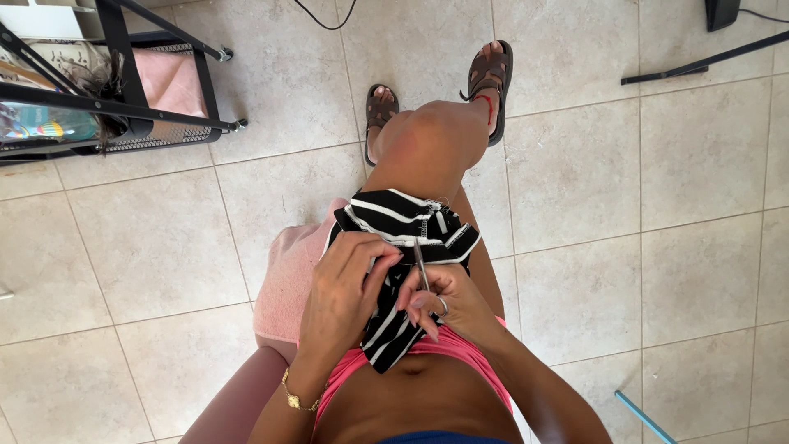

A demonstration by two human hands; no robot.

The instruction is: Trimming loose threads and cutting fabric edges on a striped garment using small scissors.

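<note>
A black-and-white striped cloth [403, 238] lies bunched on the person's lap, draped over the thigh. The left hand [345, 288] pinches its near edge with curled fingers, while just right of it the right hand [448, 300] grips small metal scissors [421, 263], blades pointing far into the fabric. A pink cushion [283, 279] sits left, on beige floor tiles [164, 238].

Beige tiled floor [148, 247] — black wire cart [115, 90] and two brown sandals [489, 78] on it.
</note>
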